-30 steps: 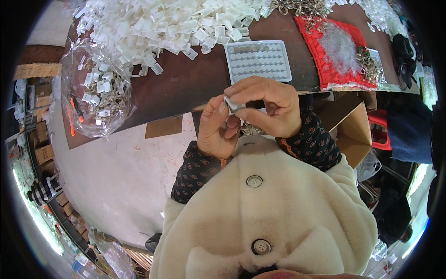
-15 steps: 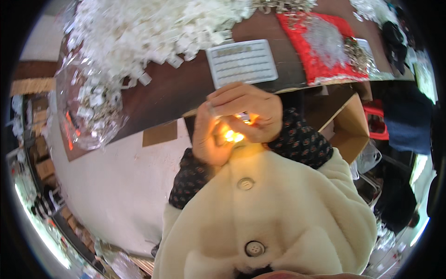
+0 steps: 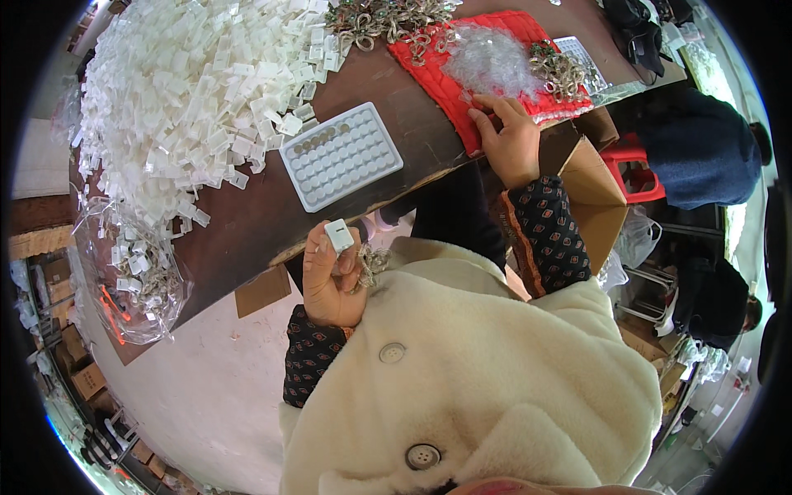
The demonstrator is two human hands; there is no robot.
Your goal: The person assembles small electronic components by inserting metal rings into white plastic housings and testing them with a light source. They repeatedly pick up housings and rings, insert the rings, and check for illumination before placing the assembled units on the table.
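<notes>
My left hand [image 3: 332, 276] is closed around a small white plastic battery case [image 3: 338, 236] with a slot in its face. A coiled bundle of thin wire [image 3: 373, 266] hangs beside its fingers, in front of the cream coat. My right hand [image 3: 510, 139] reaches over the near left part of a red quilted cloth [image 3: 445, 96]. Its thumb and index finger are apart, at the edge of a heap of clear plastic pieces [image 3: 491, 62]. Whether the fingertips touch a piece is too small to tell.
A white tray [image 3: 317, 204] with rows of round button cells lies on the brown table [image 3: 239, 247]. A large heap of white cases [image 3: 198, 91] covers the far left. Wire bundles [image 3: 379, 21] lie behind. A cardboard box [image 3: 594, 186] and red stool [image 3: 635, 173] stand right.
Both hands were together at my chest around glowing lights. They have separated: the left keeps the case and wire bundle, the right has moved to the red cloth. No glow shows now.
</notes>
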